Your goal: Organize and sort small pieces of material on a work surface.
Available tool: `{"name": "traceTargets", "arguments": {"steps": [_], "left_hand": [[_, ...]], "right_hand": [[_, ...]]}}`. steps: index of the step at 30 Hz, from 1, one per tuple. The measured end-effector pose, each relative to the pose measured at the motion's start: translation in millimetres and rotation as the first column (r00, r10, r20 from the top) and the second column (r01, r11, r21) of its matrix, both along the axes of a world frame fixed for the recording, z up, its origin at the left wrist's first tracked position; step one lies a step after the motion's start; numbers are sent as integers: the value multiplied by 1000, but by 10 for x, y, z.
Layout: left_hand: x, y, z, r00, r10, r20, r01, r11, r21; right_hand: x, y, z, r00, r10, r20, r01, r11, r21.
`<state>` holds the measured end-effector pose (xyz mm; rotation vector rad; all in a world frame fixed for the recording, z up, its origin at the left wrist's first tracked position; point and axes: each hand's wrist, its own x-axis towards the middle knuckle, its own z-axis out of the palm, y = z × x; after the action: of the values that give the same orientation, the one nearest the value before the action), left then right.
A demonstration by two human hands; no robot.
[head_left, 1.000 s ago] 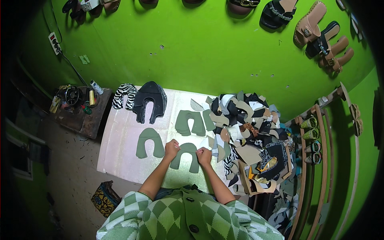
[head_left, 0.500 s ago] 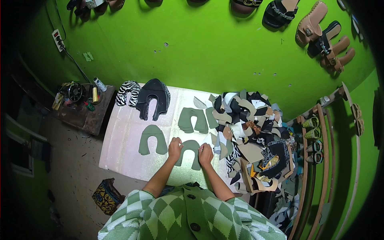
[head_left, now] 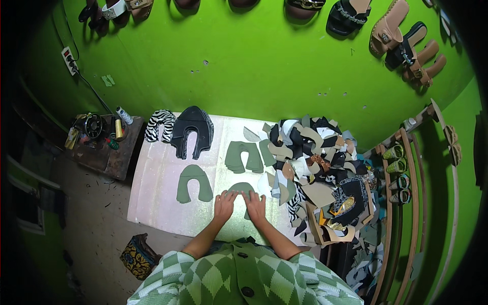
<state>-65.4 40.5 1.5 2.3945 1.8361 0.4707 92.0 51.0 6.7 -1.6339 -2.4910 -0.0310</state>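
Green arched piece [head_left: 240,186] partly behind hands [head_left: 224,205]

The nearest green arch-shaped piece [head_left: 241,186] looks matt and smooth, the tabletop [head_left: 157,188] slightly glossy, the rack [head_left: 415,195] plain wood.

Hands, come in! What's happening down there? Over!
Left hand, right hand: both on green arch-shaped piece, partly covering it. Scrap pile: close by, right side.

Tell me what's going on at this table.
A person has the left hand and right hand on a green arch, fingertips close together near its top. It lies on the pale table. Another arch lies to its left, and a stack just beyond. Farther back sit a zebra-print piece and a black piece. Scraps are heaped on the right.
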Motion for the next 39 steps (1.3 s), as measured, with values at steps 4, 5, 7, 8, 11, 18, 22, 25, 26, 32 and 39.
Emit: {"name": "traceTargets", "arguments": {"steps": [4,5,7,8,11,18,22,25,26,32,39], "left_hand": [[-22,24,97,998,-22,-66,24,999,34],[5,28,135,998,-17,-60,19,999,35],[40,59,129,999,28,-17,-27,999,38],[55,79,130,997,75,28,-76,996,41],[108,262,159,989,135,55,-134,991,-28],[25,449,160,959,227,172,-196,964,-178],[7,446,163,890,355,285,-305,930,-206],[18,457,142,872,390,296,-324,913,-250],[-2,468,131,870,394,297,-329,911,-248],[15,506,252,892,445,74,-410,867,-283],[-38,605,38,860,503,83,-423,795,-434]], "right_hand": [[241,10,-35,992,-93,-80,101,990,98],[273,4,-28,992,-95,-81,103,990,95],[300,-12,-1,989,-132,-65,136,989,55],[289,-16,20,983,-144,-110,151,986,63],[227,18,79,946,-226,-232,217,974,-65],[307,280,100,756,-404,-515,304,914,-271],[260,361,134,726,-548,-416,348,814,-465],[271,401,79,676,-618,-402,376,758,-533],[264,417,76,679,-613,-404,371,761,-531],[214,416,-13,719,-620,-313,439,755,-486],[157,513,-153,706,-685,-181,549,690,-472]]}}
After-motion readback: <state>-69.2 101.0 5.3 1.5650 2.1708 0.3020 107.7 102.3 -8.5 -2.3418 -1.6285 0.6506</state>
